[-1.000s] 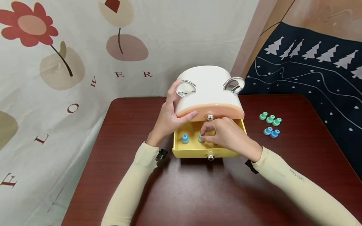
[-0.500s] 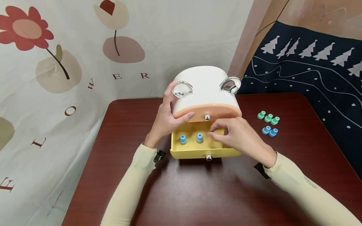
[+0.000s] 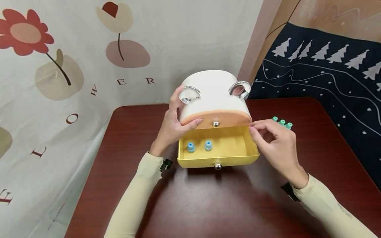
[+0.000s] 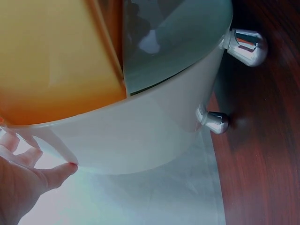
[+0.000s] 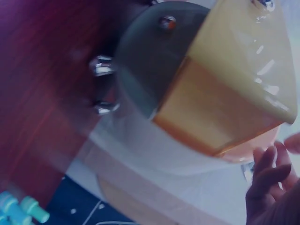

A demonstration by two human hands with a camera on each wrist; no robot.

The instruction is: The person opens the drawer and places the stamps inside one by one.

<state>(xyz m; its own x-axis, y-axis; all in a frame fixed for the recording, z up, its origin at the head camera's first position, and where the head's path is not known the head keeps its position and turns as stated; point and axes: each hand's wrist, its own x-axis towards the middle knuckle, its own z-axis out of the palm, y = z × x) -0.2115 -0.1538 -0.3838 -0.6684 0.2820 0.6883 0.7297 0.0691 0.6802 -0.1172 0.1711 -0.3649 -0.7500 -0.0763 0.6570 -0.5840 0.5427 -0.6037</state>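
Note:
A small white drawer cabinet (image 3: 209, 82) with two silver ear-like rings stands on the table. My left hand (image 3: 171, 127) grips its left side, thumb across the orange upper drawer front (image 3: 232, 118). Below, a yellow drawer (image 3: 232, 145) is pulled out. Two blue stepped pegs (image 3: 208, 145) stand upright on the left part of its floor. My right hand (image 3: 276, 145) is beside the drawer's right edge, fingers loosely bent and holding nothing; whether its fingertips touch the cabinet I cannot tell.
Several green pegs (image 3: 281, 122) stand on the dark red table (image 3: 134, 132) at the right. Blue pegs (image 5: 14, 208) near them appear in the right wrist view, but my right hand hides them in the head view. Cloth hangings (image 3: 321, 76) border the table.
My right hand has let go of the second blue peg in the yellow drawer and moved right, out past the drawer's side. The left hand keeps its hold on the cabinet.

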